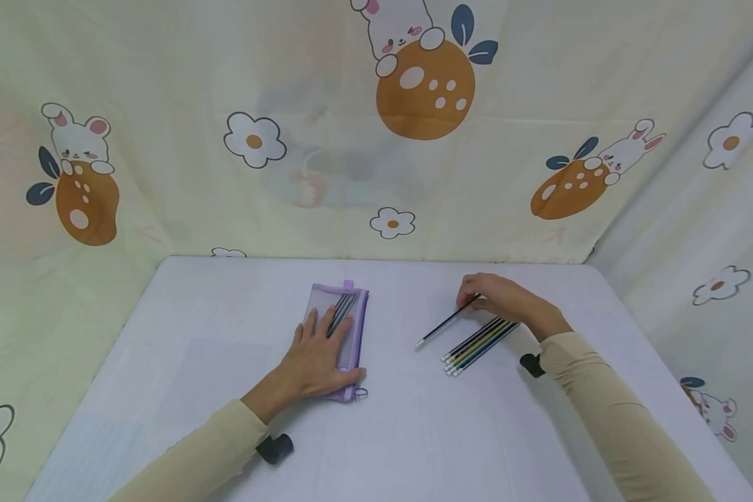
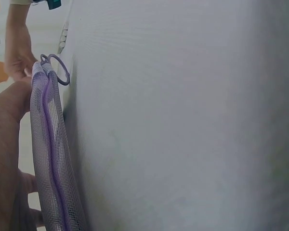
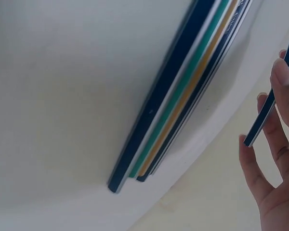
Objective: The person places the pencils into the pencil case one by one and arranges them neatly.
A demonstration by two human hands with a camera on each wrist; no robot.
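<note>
A purple mesh zip pouch (image 1: 355,352) lies on the table, with several dark pencils (image 1: 344,307) showing at its far end. My left hand (image 1: 310,359) rests on top of it, fingers spread. In the left wrist view, the pouch's zipped edge (image 2: 50,139) runs alongside the hand. My right hand (image 1: 505,296) pinches a dark blue pencil with a pale stripe (image 1: 444,326), held slantwise between thumb and fingers (image 3: 282,72). Beside it, several striped pencils (image 1: 477,348) lie in a row, with dark blue, green and yellow among them.
A small ring (image 1: 360,394) hangs at the pouch's near corner. The table (image 1: 401,446) has a white cover. Behind it hangs a cream curtain (image 1: 326,230) printed with rabbits and flowers, and another curtain (image 1: 696,230) stands along the right.
</note>
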